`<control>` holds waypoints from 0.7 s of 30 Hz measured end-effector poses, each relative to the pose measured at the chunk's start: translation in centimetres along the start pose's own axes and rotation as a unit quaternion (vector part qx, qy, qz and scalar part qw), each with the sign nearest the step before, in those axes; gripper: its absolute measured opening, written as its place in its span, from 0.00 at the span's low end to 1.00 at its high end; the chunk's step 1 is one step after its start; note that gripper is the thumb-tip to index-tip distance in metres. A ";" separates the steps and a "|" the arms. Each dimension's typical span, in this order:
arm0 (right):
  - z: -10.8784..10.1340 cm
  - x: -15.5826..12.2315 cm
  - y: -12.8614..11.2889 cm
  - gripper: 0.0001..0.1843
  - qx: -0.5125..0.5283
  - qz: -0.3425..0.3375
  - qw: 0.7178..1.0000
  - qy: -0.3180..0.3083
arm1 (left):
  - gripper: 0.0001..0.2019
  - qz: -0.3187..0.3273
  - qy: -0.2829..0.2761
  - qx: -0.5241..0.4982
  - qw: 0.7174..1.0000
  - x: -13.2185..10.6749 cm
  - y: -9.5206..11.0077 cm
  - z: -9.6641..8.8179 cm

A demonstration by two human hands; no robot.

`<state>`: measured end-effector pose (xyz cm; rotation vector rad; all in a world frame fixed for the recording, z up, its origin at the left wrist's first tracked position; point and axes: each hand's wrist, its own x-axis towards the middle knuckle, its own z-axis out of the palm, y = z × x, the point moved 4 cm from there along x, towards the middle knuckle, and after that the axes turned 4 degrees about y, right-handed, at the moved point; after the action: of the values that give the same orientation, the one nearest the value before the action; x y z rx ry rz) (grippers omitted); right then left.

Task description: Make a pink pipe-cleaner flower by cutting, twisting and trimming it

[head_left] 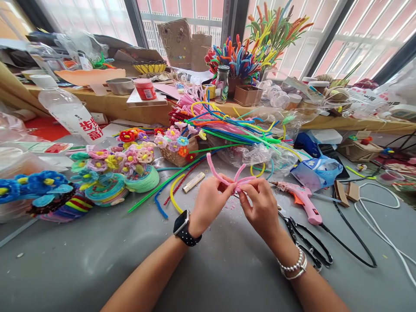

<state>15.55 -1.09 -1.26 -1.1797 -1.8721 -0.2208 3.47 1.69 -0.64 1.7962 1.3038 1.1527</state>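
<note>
A pink pipe cleaner (224,177) is bent into loops and held above the grey table (97,260). My left hand (209,201) pinches it from the left, with a black watch on that wrist. My right hand (260,203) pinches the same pink pipe cleaner from the right, with bead bracelets on its wrist. The fingers of both hands are closed on the twisted middle of the pipe cleaner.
A pink glue gun (300,197) and black scissors (307,245) lie right of my hands. A pile of coloured pipe cleaners (227,125) in plastic lies behind. Pipe-cleaner flowers (130,158), a small basket (177,154), a lighter (193,182) and a plastic bottle (68,108) stand at left.
</note>
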 end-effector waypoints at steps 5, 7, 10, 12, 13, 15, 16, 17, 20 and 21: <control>1.1 -0.4 0.4 0.05 0.256 0.265 0.930 -0.012 | 0.06 0.159 0.068 0.163 0.971 -0.8 1.2 -0.1; 2.1 -0.9 0.5 0.06 0.414 0.396 0.819 -0.026 | 0.07 0.216 0.076 0.219 0.948 -1.1 1.4 0.1; 3.5 -1.7 0.2 0.07 0.596 0.529 0.600 -0.066 | 0.09 0.284 0.073 0.271 0.917 -1.5 1.7 0.4; 3.8 -2.0 0.0 0.07 0.646 0.561 0.511 -0.087 | 0.09 0.294 0.065 0.261 0.917 -1.6 1.7 0.4; 3.8 -2.0 -0.1 0.08 0.652 0.562 0.501 -0.092 | 0.08 0.283 0.062 0.239 0.927 -1.5 1.7 0.3; 3.2 -1.7 0.1 0.09 0.625 0.528 0.568 -0.085 | 0.06 0.227 0.057 0.168 0.958 -1.0 1.4 0.0; 2.7 -1.4 0.2 0.10 0.585 0.491 0.641 -0.080 | 0.06 0.187 0.052 0.126 0.973 -0.8 1.2 -0.2; 2.1 -1.0 0.2 0.10 0.526 0.440 0.724 -0.074 | 0.06 0.144 0.045 0.083 0.985 -0.5 1.0 -0.4; 0.1 0.0 -0.1 0.06 0.288 0.251 0.923 -0.042 | 0.08 0.039 0.018 -0.024 0.999 0.0 0.4 -0.6; -0.3 0.2 -0.2 0.05 0.222 0.195 0.955 -0.030 | 0.08 0.019 0.012 -0.048 0.999 0.1 0.3 -0.7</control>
<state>15.55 -1.27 -0.90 -1.2107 -1.5826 0.4400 2.99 1.64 -0.06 1.7498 1.2122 1.2385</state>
